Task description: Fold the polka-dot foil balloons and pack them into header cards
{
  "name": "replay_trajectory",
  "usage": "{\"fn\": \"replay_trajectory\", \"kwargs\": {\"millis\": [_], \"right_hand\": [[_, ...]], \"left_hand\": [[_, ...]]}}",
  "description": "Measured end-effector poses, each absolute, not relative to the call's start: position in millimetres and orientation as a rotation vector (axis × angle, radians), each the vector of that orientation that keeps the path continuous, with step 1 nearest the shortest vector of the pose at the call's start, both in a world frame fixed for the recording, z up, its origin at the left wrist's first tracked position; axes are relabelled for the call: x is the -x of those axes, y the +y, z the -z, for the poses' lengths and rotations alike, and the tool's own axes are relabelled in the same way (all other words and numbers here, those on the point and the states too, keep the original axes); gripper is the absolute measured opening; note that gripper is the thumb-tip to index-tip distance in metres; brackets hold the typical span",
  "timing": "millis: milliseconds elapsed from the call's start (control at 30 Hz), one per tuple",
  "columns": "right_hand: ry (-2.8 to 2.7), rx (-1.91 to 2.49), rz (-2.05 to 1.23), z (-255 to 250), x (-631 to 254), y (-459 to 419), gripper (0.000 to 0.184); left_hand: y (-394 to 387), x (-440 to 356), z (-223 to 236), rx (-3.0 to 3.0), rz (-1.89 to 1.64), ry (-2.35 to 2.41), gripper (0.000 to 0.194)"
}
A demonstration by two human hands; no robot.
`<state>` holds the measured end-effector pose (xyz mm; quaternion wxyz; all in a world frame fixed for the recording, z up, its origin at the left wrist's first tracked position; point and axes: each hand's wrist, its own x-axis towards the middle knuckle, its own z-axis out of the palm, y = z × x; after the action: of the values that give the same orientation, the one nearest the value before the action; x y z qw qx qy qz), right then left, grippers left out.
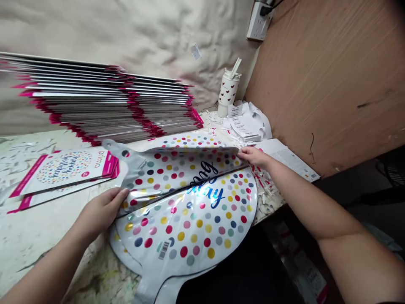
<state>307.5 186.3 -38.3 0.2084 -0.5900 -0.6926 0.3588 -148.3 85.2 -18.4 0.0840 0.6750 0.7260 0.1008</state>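
You are partway through folding a round white foil balloon printed with multicoloured polka dots (190, 228): its far half is doubled back over the near half, along a crease running from the desk's left side toward its right, and the step in hand looks like setting that fold. Your right hand (255, 156) has its fingers curled and appears to pinch the far edge of the foil, though the thumb is hidden. Your left hand (101, 213) is open, with fingers lying together along the folded edge and no clear grip. The next move calls for even tension from both hands, so that the crease stays straight and the foil does not buckle. The balloon lies at the desk's near edge, its lower neck reaching past that edge; its surface is glossy and slightly rippled, with blue script lettering (207, 188) split by the fold and a small barcode (163, 250) near the bottom. Along the back edge of the white-streaked desk (31, 240) leans a long stack of flat packs with magenta edges (101, 101), and two pink-and-white "happy birthday" packs (66, 171) lie near the left edge. A white cup with red hearts (228, 90) stands in the back right corner beside loose paper labels (243, 124).
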Motion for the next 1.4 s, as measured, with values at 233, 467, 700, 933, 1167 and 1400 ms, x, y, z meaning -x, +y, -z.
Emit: {"fn": "replay_trajectory", "kwargs": {"millis": [233, 467, 700, 933, 1167, 1400], "right_hand": [[-1.902, 1.926, -0.756, 41, -284, 233, 0.025], [-1.907, 2.019, -0.231, 17, -224, 205, 0.058], [-2.813, 1.093, -0.419, 52, -141, 105, 0.07], [-2.326, 1.83, -0.084, 61, -252, 104, 0.055], [-2.267, 1.832, 0.05, 60, -242, 82, 0.067], [-2.275, 1.909, -0.241, 64, -235, 84, 0.084]], "left_hand": [[67, 96, 42, -2.492, -0.234, 2.123, 0.058], [36, 93, 61, -2.458, 0.108, 1.964, 0.063], [37, 92, 52, -2.442, 0.169, 1.991, 0.06], [61, 38, 37, -2.377, 0.028, 1.968, 0.069], [70, -29, 57, -2.426, -0.035, 1.85, 0.082], [68, -23, 54, -2.366, 0.003, 1.884, 0.083]]}}
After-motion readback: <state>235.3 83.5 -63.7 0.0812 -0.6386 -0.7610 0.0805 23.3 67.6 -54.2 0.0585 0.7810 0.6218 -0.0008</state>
